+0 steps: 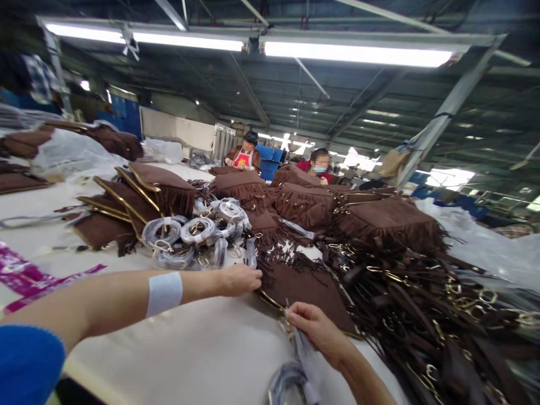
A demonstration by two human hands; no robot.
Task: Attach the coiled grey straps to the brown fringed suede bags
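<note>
A brown fringed bag [307,287] with a gold zipper edge lies flat before me, fringe pointing away. My left hand [241,280] is closed at its near left corner, thumb and fingers pinched together there. Beside the zipper, my right hand [314,326] pinches the upper end of a plastic-wrapped strap [289,379], whose coil hangs below with gold hardware near the fingers. More coiled straps [197,230] in clear wrapping, with gold clasps, are heaped beyond my left hand.
Stacked brown fringed bags [383,219] stand behind. A tangle of dark straps [455,332] with gold clips covers the right side. More zippered bags [122,208] and plastic sheeting [80,154] lie left. Two people sit across the white table [202,349].
</note>
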